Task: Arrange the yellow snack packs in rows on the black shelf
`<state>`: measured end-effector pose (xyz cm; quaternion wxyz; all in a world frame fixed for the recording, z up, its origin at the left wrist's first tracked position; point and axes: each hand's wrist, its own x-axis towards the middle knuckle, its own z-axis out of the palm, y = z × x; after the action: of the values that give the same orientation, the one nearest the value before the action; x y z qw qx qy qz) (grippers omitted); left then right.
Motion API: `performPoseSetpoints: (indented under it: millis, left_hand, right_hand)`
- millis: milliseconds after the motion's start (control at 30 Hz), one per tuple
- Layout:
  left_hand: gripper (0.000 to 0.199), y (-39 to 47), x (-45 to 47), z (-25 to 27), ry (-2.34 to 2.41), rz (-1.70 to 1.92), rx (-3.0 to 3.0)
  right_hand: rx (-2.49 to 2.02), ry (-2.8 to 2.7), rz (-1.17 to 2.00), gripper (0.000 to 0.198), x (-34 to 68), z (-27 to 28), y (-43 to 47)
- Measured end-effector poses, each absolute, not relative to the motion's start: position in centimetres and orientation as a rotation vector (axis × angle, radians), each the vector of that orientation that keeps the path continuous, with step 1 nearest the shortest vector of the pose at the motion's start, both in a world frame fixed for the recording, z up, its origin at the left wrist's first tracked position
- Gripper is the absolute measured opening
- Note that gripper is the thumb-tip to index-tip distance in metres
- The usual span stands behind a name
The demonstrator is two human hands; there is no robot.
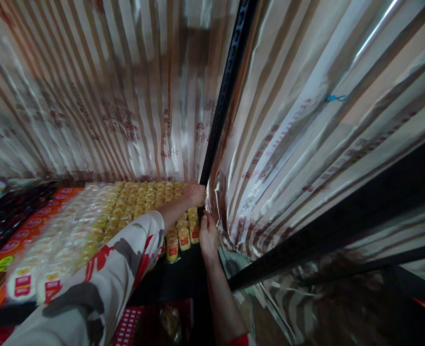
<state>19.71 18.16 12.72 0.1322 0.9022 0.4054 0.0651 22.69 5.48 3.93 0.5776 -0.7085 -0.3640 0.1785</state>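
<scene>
Dark and slightly blurred, the head view shows my left hand (195,194) reaching over rows of yellow wrapped snack packs (136,197) to the lower part of a black perforated post (221,103). Its fingers are closed at the post, and what they hold is hidden. Just below it, my right hand (209,238) is curled against the same corner, thumb up beside the post. Whatever lies in its fingers cannot be made out. Several yellow packs with red labels (183,235) stand upright just left of my right hand.
Striped plastic sheeting (136,96) hangs behind and to the right (277,144). White wrapped packs (54,250) and an orange strip (28,226) lie leftward. A black bar (306,230) slants across the right, and a red basket (128,327) sits below.
</scene>
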Motion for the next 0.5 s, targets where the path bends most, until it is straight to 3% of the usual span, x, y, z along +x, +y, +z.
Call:
performPoseSetpoints:
  millis: [500]
  left_hand:
    - [0.027, 18.5, 20.9, 10.2, 1.271, 0.232, 2.717]
  right_hand:
    - [-1.609, -0.821, 0.410, 0.048, 22.8, 2.5, 5.0]
